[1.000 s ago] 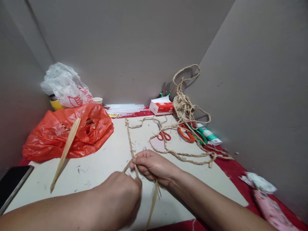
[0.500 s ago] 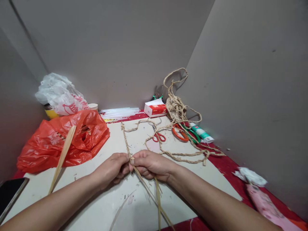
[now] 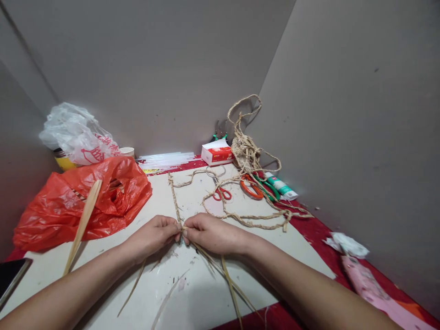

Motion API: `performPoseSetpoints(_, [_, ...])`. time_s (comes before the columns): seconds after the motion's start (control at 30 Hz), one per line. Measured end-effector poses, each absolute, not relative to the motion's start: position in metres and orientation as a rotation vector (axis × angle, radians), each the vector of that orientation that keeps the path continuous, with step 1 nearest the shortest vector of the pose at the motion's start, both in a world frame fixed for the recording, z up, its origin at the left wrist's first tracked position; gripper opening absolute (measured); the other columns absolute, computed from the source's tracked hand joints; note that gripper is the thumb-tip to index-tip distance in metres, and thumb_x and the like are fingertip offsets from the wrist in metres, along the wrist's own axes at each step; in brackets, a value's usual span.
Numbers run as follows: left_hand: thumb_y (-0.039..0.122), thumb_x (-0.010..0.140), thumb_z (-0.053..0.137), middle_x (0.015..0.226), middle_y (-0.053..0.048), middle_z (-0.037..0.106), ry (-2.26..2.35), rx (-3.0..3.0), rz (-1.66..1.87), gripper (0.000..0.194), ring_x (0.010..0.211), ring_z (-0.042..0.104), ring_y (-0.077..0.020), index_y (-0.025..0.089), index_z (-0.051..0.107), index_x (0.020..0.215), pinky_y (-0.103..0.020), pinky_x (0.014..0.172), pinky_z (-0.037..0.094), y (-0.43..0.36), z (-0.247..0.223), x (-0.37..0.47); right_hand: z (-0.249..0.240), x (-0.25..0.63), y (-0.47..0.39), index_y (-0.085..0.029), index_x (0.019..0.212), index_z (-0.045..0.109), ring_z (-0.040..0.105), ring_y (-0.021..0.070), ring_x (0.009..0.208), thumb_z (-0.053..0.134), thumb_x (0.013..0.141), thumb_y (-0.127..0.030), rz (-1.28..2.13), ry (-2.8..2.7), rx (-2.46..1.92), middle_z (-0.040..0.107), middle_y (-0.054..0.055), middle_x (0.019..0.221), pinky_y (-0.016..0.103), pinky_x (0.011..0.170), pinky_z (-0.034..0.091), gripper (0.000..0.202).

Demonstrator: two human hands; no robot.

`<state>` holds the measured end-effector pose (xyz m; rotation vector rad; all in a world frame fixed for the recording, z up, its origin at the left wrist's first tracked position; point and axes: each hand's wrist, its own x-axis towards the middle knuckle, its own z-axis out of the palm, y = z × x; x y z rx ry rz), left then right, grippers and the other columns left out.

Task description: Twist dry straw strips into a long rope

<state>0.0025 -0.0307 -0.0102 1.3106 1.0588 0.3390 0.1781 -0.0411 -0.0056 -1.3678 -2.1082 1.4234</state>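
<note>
A braided straw cord (image 3: 174, 198) runs down the white board to my fingertips. My left hand (image 3: 160, 233) pinches its lower end between thumb and forefinger. Close beside it on the right, my right hand (image 3: 206, 233) is closed on loose straw strands (image 3: 228, 277), which trail toward the board's lower right. Another thin strand (image 3: 133, 289) hangs below my left hand. The cord's upper end joins a longer braid that winds to a tangled heap of braided cord (image 3: 245, 151) at the back right.
A red plastic bag (image 3: 113, 213) lies left, a flat straw strip (image 3: 82, 224) against it. Red-handled scissors (image 3: 226, 194), orange-handled scissors (image 3: 252, 189), a green-white tube (image 3: 282, 187) and a tissue box (image 3: 216, 153) stand at the back right. A phone (image 3: 13, 279) is at lower left.
A thin strand now hangs below my left hand, on the left side. My fingertips have drawn slightly apart at the cord's end. The whole view has shifted a little.
</note>
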Motion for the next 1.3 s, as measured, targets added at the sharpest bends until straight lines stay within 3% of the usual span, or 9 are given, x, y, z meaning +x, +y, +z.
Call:
performPoseSetpoints(0.3, [0.037, 0.076, 0.054, 0.042, 0.009, 0.031, 1.075, 1.312, 0.408, 0.025, 0.037, 0.020, -0.0039, 0.015, 0.055, 0.066, -0.021, 0.040, 0.010, -0.033, -0.022, 0.000, 0.009, 0.179, -0.047, -0.014, 0.058, 0.050, 0.037, 0.0080, 0.052, 0.044, 0.079, -0.024, 0.980, -2.281, -1.530, 0.046, -0.002, 0.054, 0.021, 0.047, 0.023, 0.023])
performPoseSetpoints(0.5, [0.036, 0.075, 0.054, 0.042, 0.007, 0.042, 1.071, 1.234, 0.456, 0.025, 0.035, 0.025, -0.0034, 0.014, 0.053, 0.062, -0.021, 0.039, 0.013, -0.038, -0.020, 0.004, 0.013, 0.169, -0.059, -0.014, 0.067, 0.056, 0.040, 0.0077, 0.046, 0.041, 0.078, -0.023, 1.427, -2.068, -1.484, 0.047, -0.002, 0.052, 0.018, 0.044, 0.029, 0.020])
performPoseSetpoints(0.6, [0.034, 0.074, 0.055, 0.041, 0.007, 0.040, 1.062, 1.171, 0.478, 0.025, 0.034, 0.023, -0.0032, 0.016, 0.049, 0.059, -0.021, 0.037, 0.011, -0.041, -0.017, 0.005, 0.010, 0.161, -0.067, -0.014, 0.069, 0.057, 0.044, 0.0089, 0.043, 0.037, 0.078, -0.021, 1.525, -2.056, -1.503, 0.051, -0.001, 0.050, 0.019, 0.044, 0.032, 0.023])
performPoseSetpoints(0.73, [0.036, 0.074, 0.055, 0.039, 0.010, 0.027, 1.072, 1.088, 0.492, 0.032, 0.032, 0.016, -0.0031, 0.018, 0.039, 0.053, -0.022, 0.035, 0.008, -0.043, -0.017, 0.007, 0.008, 0.153, -0.075, -0.013, 0.070, 0.063, 0.056, 0.0164, 0.058, 0.038, 0.080, -0.021, 0.972, -2.366, -1.653, 0.065, 0.010, 0.067, 0.025, 0.053, 0.034, 0.028])
performPoseSetpoints(0.83, [0.037, 0.073, 0.059, 0.039, 0.010, 0.031, 1.057, 1.102, 0.503, 0.030, 0.033, 0.018, -0.0030, 0.018, 0.043, 0.057, -0.021, 0.035, 0.008, -0.043, -0.018, 0.007, 0.017, 0.152, -0.082, -0.011, 0.080, 0.066, 0.058, 0.0203, 0.064, 0.037, 0.082, -0.019, 0.731, -2.597, -1.664, 0.067, 0.015, 0.075, 0.028, 0.056, 0.033, 0.031])
performPoseSetpoints(0.97, [0.034, 0.071, 0.063, 0.040, 0.009, 0.034, 0.979, 1.091, 0.515, 0.024, 0.033, 0.020, -0.0029, 0.016, 0.049, 0.063, -0.021, 0.036, 0.009, -0.041, -0.016, 0.005, 0.036, 0.166, -0.085, -0.014, 0.067, 0.063, 0.050, 0.0138, 0.055, 0.044, 0.082, -0.025, 0.917, -2.760, -1.255, 0.063, 0.006, 0.064, 0.026, 0.052, 0.030, 0.027])
performPoseSetpoints(1.07, [0.034, 0.073, 0.063, 0.039, 0.010, 0.031, 0.937, 1.075, 0.487, 0.026, 0.034, 0.017, -0.0031, 0.017, 0.046, 0.062, -0.021, 0.035, 0.009, -0.039, -0.011, 0.003, 0.039, 0.180, -0.072, -0.015, 0.061, 0.056, 0.045, 0.0098, 0.052, 0.043, 0.084, -0.029, 1.034, -2.366, -1.289, 0.056, 0.000, 0.057, 0.022, 0.050, 0.030, 0.029])
performPoseSetpoints(1.17, [0.034, 0.074, 0.063, 0.040, 0.010, 0.028, 0.919, 1.085, 0.468, 0.026, 0.035, 0.015, -0.0032, 0.017, 0.046, 0.062, -0.021, 0.036, 0.008, -0.037, -0.007, 0.001, 0.027, 0.184, -0.053, -0.015, 0.068, 0.055, 0.049, 0.0102, 0.059, 0.041, 0.087, -0.032, 0.941, -1.953, -1.410, 0.057, 0.001, 0.063, 0.021, 0.055, 0.034, 0.029])
performPoseSetpoints(1.3, [0.036, 0.076, 0.061, 0.042, 0.010, 0.029, 0.878, 1.125, 0.468, 0.024, 0.036, 0.015, -0.0037, 0.016, 0.051, 0.066, -0.022, 0.037, 0.008, -0.036, -0.006, 0.000, 0.001, 0.177, -0.041, -0.014, 0.074, 0.054, 0.044, 0.0077, 0.047, 0.037, 0.089, -0.036, 1.498, -1.831, -1.344, 0.054, 0.000, 0.059, 0.020, 0.048, 0.033, 0.032])
